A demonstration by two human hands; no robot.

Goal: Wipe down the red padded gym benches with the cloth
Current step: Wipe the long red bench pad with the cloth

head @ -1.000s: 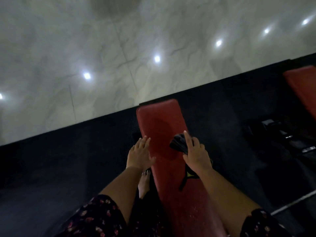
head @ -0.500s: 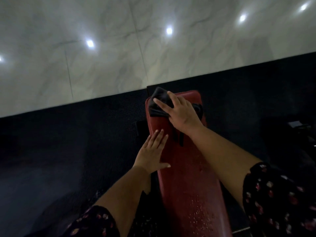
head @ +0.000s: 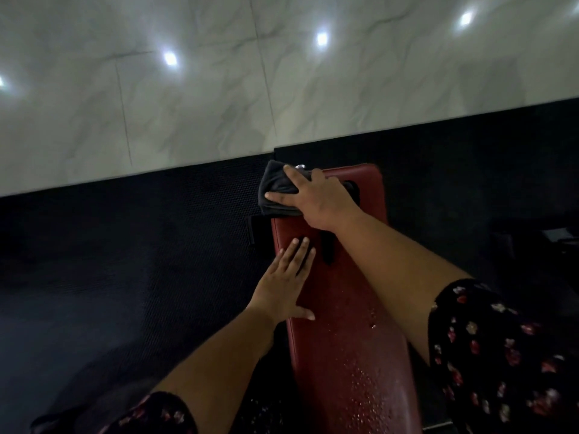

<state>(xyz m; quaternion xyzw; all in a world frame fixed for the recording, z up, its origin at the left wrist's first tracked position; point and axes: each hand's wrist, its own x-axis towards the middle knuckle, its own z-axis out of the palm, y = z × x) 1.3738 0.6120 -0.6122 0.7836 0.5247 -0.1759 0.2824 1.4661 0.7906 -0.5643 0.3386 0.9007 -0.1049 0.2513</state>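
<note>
Droplets (head: 363, 393) bead the near end of the red bench (head: 351, 308), between floral sleeves (head: 501, 355). Left hand (head: 286, 286), fingers straight and flat, holds nothing and rests on the bench's left edge, much as half a second ago. Right hand (head: 316, 198), fingers spread, presses the dark cloth (head: 279, 186) on the far left corner; the cloth has slid leftward since then and now overhangs that edge. Black mat (head: 141, 261) lies open on both sides of the bench. Beyond its straight border, pale tile floor (head: 219, 89) reflects ceiling lights.
</note>
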